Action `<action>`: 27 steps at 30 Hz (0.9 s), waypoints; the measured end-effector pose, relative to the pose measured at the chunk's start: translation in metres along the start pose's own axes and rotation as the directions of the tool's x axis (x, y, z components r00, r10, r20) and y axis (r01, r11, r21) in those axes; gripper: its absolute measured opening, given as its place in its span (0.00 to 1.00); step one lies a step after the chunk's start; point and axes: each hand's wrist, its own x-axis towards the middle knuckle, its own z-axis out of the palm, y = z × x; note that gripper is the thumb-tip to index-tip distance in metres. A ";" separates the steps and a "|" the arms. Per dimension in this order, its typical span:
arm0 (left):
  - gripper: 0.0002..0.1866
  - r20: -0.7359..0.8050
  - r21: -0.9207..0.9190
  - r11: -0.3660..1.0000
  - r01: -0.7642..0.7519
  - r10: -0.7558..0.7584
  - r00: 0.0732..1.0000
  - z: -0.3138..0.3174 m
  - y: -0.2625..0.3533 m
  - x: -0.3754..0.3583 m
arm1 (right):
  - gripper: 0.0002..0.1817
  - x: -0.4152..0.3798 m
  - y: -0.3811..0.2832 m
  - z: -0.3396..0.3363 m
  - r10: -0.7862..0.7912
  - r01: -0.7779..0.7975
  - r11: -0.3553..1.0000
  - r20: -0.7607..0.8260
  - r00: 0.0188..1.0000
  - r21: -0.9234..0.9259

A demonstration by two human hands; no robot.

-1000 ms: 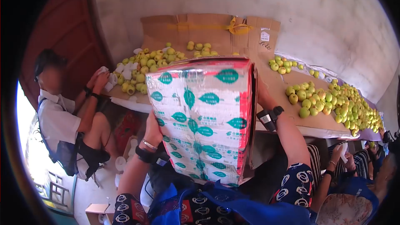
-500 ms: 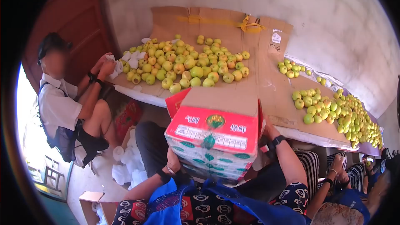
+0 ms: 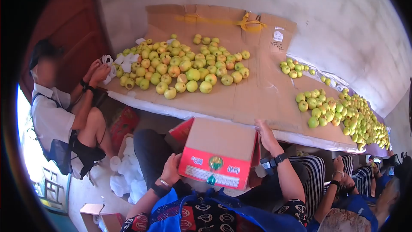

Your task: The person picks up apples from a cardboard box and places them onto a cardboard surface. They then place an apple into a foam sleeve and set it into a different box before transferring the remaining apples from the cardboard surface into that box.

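Note:
A red cardboard box (image 3: 216, 159) rests at my lap, its printed side toward me and a plain brown flap (image 3: 224, 132) at its far side. My left hand (image 3: 171, 169) is closed on the box's left side, the fingertips partly hidden. At the right far corner, my right hand (image 3: 267, 136) grips the edge by the side flap. Just beyond the box, yellow-green apples (image 3: 184, 64) lie heaped on a cardboard-covered table (image 3: 253, 103).
More apples (image 3: 365, 116) spread along the table's right end. A seated person (image 3: 53, 111) at left handles white foam netting. Loose white foam nets (image 3: 128, 176) and an open carton (image 3: 92, 209) are on the floor. Other people sit at right (image 3: 343, 193).
The box has come down toward my lap and tipped, so its lower green-leaf side no longer shows. Both hands have stayed on it. The view has shifted slightly.

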 end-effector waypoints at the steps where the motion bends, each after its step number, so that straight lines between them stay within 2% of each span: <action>1: 0.34 -0.102 0.092 0.993 0.069 -0.060 0.993 0.010 -0.002 -0.001 | 0.26 0.001 0.005 -0.005 -0.021 0.028 0.995 0.068 0.997 -0.093; 2: 0.35 -0.209 0.176 0.974 0.142 -0.104 0.972 0.017 -0.005 -0.001 | 0.26 -0.003 0.003 0.002 -0.018 0.024 0.996 0.073 0.997 -0.090; 3: 0.37 -0.263 0.038 0.977 0.211 -0.194 0.945 0.007 -0.015 0.014 | 0.28 -0.012 -0.005 0.015 -0.034 0.076 0.916 0.113 0.993 -0.395; 4: 0.37 -0.263 0.038 0.977 0.212 -0.194 0.945 0.011 -0.014 0.016 | 0.29 -0.020 -0.012 0.026 -0.036 0.129 0.740 0.152 0.988 -0.660; 5: 0.37 -0.265 0.263 0.956 0.126 -0.053 0.963 0.016 -0.015 0.017 | 0.32 -0.023 -0.014 0.035 -0.079 0.227 0.644 0.232 0.969 -0.730; 6: 0.37 -0.235 0.474 0.880 0.041 0.082 0.969 0.018 -0.019 0.017 | 0.32 -0.027 -0.008 0.038 -0.066 0.215 0.647 0.226 0.972 -0.732; 7: 0.34 -0.116 0.250 0.965 -0.084 0.116 0.986 -0.010 -0.039 0.039 | 0.33 -0.027 -0.003 0.043 -0.126 0.277 0.469 0.246 0.961 -0.839; 8: 0.34 -0.119 0.254 0.963 -0.089 0.123 0.985 -0.007 -0.040 0.034 | 0.35 -0.022 0.000 0.049 -0.189 0.326 0.269 0.282 0.941 -0.906; 9: 0.30 -0.190 0.256 0.966 0.039 0.011 0.982 -0.003 -0.038 0.029 | 0.35 -0.014 0.000 0.056 -0.198 0.334 0.270 0.287 0.937 -0.903; 10: 0.27 -0.257 0.244 0.955 0.168 -0.103 0.961 0.002 -0.040 0.027 | 0.36 -0.006 -0.003 0.060 -0.071 0.333 0.238 0.326 0.943 -0.912; 11: 0.23 -0.122 0.237 0.965 0.112 -0.085 0.989 -0.003 -0.046 0.025 | 0.37 -0.001 -0.006 0.060 0.066 0.331 0.205 0.350 0.934 -0.921; 12: 0.23 -0.126 0.237 0.964 0.124 -0.096 0.987 -0.004 -0.049 0.025 | 0.37 0.002 -0.007 0.059 0.074 0.324 0.211 0.345 0.936 -0.922; 13: 0.21 -0.003 0.175 0.935 0.309 -0.313 0.950 -0.007 -0.051 0.025 | 0.37 0.006 -0.009 0.058 0.159 0.316 0.269 0.365 0.917 -0.910; 14: 0.20 0.133 0.135 0.868 0.478 -0.494 0.859 -0.010 -0.052 0.029 | 0.37 0.011 -0.011 0.059 0.232 0.309 0.322 0.391 0.890 -0.895; 15: 0.21 0.107 0.160 0.842 0.515 -0.533 0.839 -0.014 -0.054 0.032 | 0.37 0.017 -0.006 0.056 0.232 0.314 0.325 0.397 0.888 -0.892; 18: 0.21 0.103 0.140 0.887 0.439 -0.454 0.885 -0.004 -0.050 0.020 | 0.37 0.028 0.011 0.058 0.182 0.319 0.354 0.399 0.899 -0.879; 21: 0.21 0.088 0.164 0.879 0.448 -0.466 0.881 -0.024 -0.064 0.024 | 0.35 0.007 -0.011 0.070 0.220 0.337 0.358 0.430 0.876 -0.871; 23: 0.21 0.086 0.167 0.878 0.448 -0.465 0.881 -0.031 -0.074 0.028 | 0.32 -0.016 -0.025 0.074 0.142 0.331 0.340 0.396 0.907 -0.880; 25: 0.21 0.112 0.378 0.882 0.281 -0.345 0.932 -0.030 -0.079 0.030 | 0.30 -0.039 -0.035 0.081 0.116 0.351 0.322 0.405 0.907 -0.879; 26: 0.21 0.110 0.373 0.883 0.284 -0.346 0.932 -0.038 -0.090 0.042 | 0.28 -0.050 -0.033 0.083 0.073 0.361 0.311 0.401 0.913 -0.879; 27: 0.20 0.051 0.528 0.821 0.218 -0.287 0.956 -0.049 -0.105 0.064 | 0.26 -0.053 -0.009 0.078 0.033 0.497 0.257 0.521 0.853 -0.829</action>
